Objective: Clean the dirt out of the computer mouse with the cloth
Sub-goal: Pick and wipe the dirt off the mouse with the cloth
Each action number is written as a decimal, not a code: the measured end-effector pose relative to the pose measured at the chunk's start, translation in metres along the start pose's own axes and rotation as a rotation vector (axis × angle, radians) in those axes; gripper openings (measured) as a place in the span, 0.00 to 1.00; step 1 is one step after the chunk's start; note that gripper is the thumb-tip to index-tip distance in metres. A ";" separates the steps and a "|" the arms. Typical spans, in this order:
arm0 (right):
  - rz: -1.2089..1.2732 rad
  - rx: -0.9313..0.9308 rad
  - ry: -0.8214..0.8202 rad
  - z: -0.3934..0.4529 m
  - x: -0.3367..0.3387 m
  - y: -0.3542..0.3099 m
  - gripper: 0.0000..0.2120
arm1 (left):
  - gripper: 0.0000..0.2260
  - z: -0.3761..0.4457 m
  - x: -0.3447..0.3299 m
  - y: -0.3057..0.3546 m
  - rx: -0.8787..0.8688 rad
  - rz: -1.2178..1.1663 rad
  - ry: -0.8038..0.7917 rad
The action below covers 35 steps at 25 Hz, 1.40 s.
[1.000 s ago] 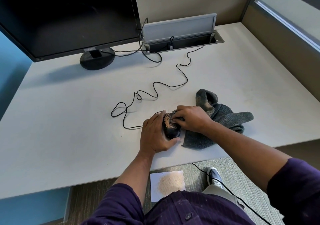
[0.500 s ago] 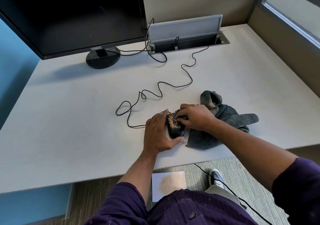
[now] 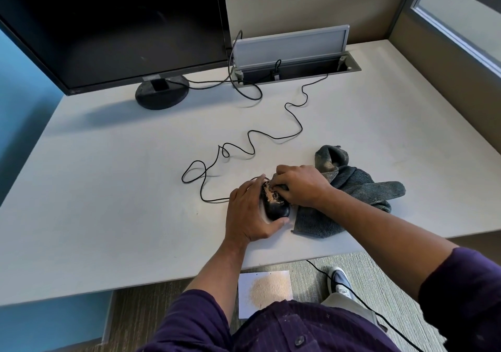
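Monitor point(image 3: 113, 26) sits at the desk's point(image 3: 95, 189) far-left corner, its cable running to the open cable tray point(image 3: 295, 69) at the far edge. Mouse cord point(image 3: 271, 134) snakes from there toward the near edge. Left hand point(image 3: 249, 213) is wrapped round the mouse's point(image 3: 276, 206) left flank, thumb hooked under its near end, likely pinning it so it won't skid. Tan dirt is caked on its far half. Right hand point(image 3: 298, 186) is clenched on a bunch of the grey cloth point(image 3: 349, 197) and presses it onto the mouse's far-right side. The rest of the cloth trails right across the desk.
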State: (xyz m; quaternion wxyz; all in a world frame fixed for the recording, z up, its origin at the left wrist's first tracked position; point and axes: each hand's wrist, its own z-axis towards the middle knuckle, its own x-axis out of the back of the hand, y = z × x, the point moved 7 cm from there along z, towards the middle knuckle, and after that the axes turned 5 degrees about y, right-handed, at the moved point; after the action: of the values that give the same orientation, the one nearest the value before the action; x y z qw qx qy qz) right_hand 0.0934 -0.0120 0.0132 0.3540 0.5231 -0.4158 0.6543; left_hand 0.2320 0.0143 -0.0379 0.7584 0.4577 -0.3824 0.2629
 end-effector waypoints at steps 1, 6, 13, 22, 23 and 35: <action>0.012 0.025 0.010 -0.002 0.000 -0.002 0.10 | 0.51 0.000 0.000 0.000 -0.003 0.002 0.002; 0.061 0.005 0.041 -0.013 0.002 0.004 0.10 | 0.51 0.000 -0.001 -0.001 -0.002 0.012 -0.003; 0.130 -0.002 0.057 -0.019 0.002 0.005 0.10 | 0.49 0.000 -0.001 0.000 -0.019 0.014 0.008; 0.186 -0.012 0.071 -0.021 0.002 0.006 0.08 | 0.49 0.000 0.000 0.001 -0.028 0.018 0.011; 0.168 -0.012 0.072 -0.021 0.004 0.007 0.08 | 0.49 0.000 0.000 0.000 -0.029 0.017 0.015; -0.052 0.020 -0.021 0.004 0.003 -0.015 0.12 | 0.50 0.001 0.001 0.001 -0.009 0.019 0.010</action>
State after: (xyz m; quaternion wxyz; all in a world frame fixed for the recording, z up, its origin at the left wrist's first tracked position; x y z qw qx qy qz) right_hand 0.1079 -0.0096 0.0196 0.3612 0.5442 -0.3992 0.6435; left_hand 0.2315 0.0141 -0.0364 0.7597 0.4492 -0.3845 0.2706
